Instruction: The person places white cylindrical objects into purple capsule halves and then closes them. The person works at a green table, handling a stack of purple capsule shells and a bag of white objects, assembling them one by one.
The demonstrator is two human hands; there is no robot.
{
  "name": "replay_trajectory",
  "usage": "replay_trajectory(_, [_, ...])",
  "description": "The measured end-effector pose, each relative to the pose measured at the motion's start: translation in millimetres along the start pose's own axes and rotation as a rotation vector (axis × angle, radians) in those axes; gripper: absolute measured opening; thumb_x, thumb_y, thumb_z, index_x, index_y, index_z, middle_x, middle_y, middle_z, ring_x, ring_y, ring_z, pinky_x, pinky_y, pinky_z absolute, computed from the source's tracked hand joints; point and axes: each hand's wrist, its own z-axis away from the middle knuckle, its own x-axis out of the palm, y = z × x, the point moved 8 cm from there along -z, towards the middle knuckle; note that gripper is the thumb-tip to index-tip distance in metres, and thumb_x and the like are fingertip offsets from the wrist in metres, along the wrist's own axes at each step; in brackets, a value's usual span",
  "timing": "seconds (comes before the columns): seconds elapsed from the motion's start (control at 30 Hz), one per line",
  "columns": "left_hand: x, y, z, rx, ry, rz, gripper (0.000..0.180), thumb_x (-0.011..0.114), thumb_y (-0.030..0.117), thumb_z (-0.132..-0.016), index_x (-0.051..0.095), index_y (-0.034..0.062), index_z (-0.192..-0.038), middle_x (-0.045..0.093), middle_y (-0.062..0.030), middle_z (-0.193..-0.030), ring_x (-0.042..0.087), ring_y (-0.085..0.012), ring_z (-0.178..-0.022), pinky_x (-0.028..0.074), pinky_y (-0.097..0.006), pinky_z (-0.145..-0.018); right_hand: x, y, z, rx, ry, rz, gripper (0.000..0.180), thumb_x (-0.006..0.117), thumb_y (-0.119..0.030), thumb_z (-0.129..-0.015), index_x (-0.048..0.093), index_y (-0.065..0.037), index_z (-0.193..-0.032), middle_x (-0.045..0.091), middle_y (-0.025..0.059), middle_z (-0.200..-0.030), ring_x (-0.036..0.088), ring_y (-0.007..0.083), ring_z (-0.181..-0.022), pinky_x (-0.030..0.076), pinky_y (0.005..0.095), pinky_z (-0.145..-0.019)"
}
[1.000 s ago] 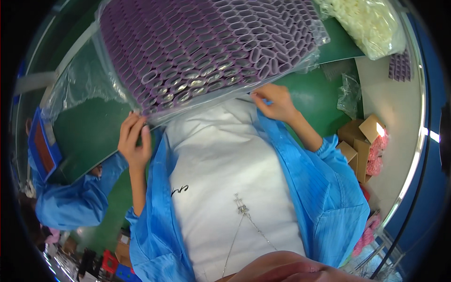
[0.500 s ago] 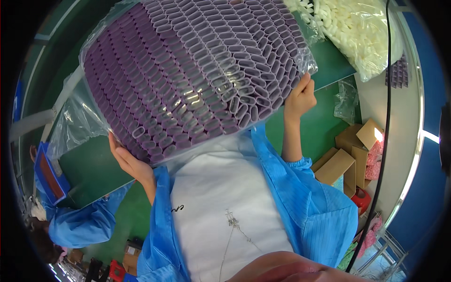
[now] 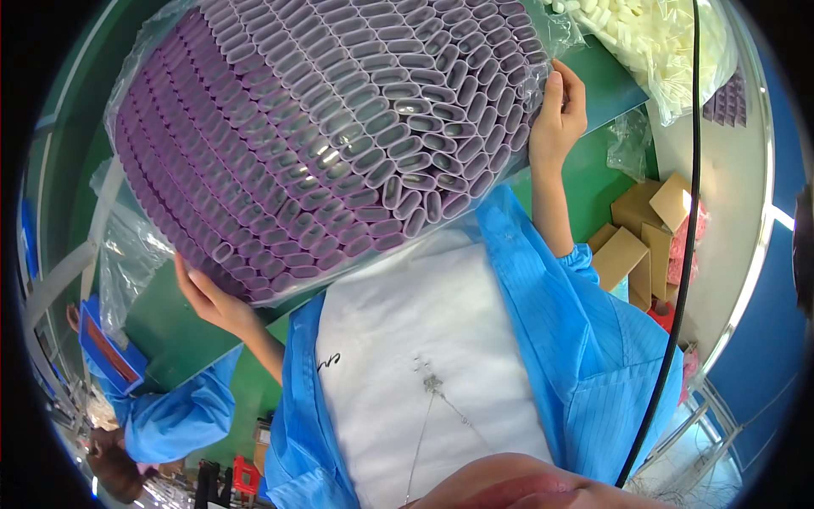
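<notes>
Purple pack (image 3: 339, 144) is over the green surface (image 3: 182, 339), right hand (image 3: 560, 123) clamped on its right edge, left hand (image 3: 220, 307) at the near-left corner, can't tell how tight. I'd lift evenly so rows don't shift.

We see a dark-green tabletop (image 3: 174, 331) bearing crumpled clear plastic film (image 3: 127, 263) and a blue tray (image 3: 129, 350) toward its left side, and a clear plastic bag of cream-white pieces (image 3: 670, 47) at its far right corner.
</notes>
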Motion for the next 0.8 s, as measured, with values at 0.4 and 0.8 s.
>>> replay_trajectory(0.4, [184.1, 244.9, -27.0, 1.017, -0.603, 0.034, 0.023, 0.065, 0.009, -0.079, 0.062, 0.0021, -0.100, 0.058, -0.0120, -0.108, 0.056, -0.0311, -0.101, 0.046, -0.038, -0.085, -10.4, -10.0, -15.7, 0.003, -0.089, 0.168, 0.020, 0.061, -0.016, -0.086, 0.060, 0.003, -0.095, 0.061, 0.0126, -0.087, 0.059, 0.0207, -0.078, 0.047, 0.0328, -0.069])
replay_trajectory(0.8, [350.1, 292.8, -14.0, 1.141, -0.694, 0.092, 0.025, 0.067, 0.026, -0.078, 0.065, 0.0028, -0.087, 0.055, -0.0102, -0.094, 0.053, -0.0283, -0.090, 0.042, -0.040, -0.079, 35.7, -51.5, -156.8, -0.420, -0.189, 0.179, 0.012, 0.062, -0.009, -0.081, 0.062, -0.003, -0.092, 0.064, 0.0105, -0.080, 0.062, 0.0223, -0.071, 0.049, 0.0311, -0.066])
